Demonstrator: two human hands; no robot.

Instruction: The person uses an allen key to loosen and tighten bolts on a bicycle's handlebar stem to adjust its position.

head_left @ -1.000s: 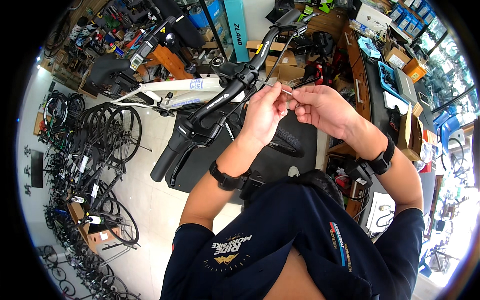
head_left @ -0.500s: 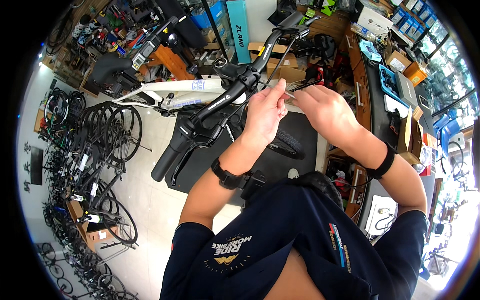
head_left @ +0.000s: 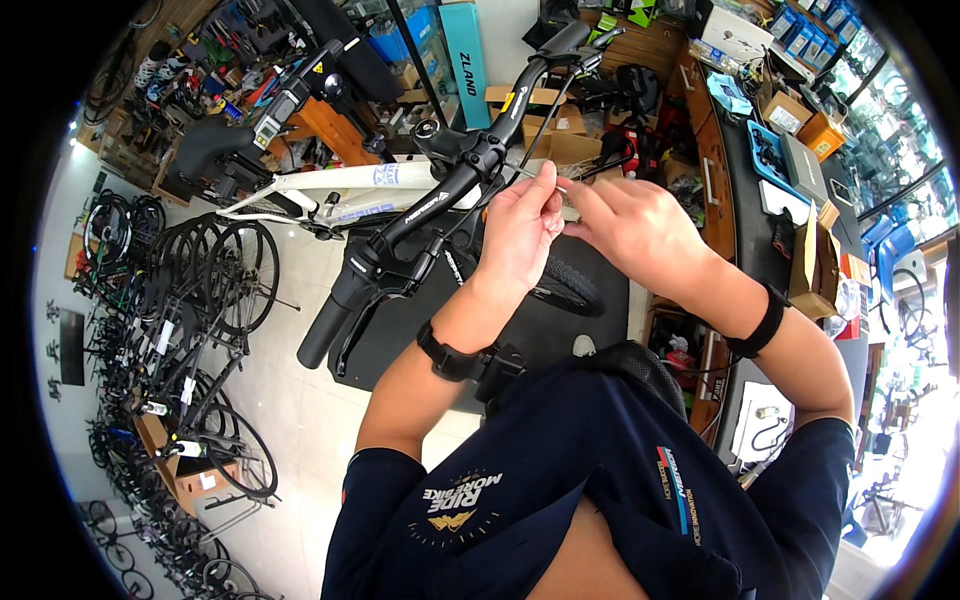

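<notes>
In front of the stem of a white bicycle point(head_left: 350, 178), my left hand point(head_left: 518, 228) pinches a thin metal rod point(head_left: 520, 170) between thumb and fingers. One end of the rod points toward the black stem point(head_left: 484, 160); whether it sits in a bolt there is too small to tell. Just right of it, my right hand point(head_left: 640, 225) is closed, its thumb and forefinger at the rod's other end, and its palm is turned away. Across the stem runs the black handlebar point(head_left: 425, 212), its near grip point(head_left: 330, 325) toward me. Below my hands shows the front tyre point(head_left: 568, 288).
The bicycle is held by a work stand point(head_left: 300, 100). On the right a dark workbench point(head_left: 745, 190) carries a blue tray point(head_left: 768, 155) and boxes. Several bikes point(head_left: 215, 330) stand along the left wall. A dark mat point(head_left: 440, 340) lies under the front wheel.
My right hand has moved slightly down and left, closer to my left hand, and its fingers have turned. My left hand still pinches the rod. The whole view has shifted a little.
</notes>
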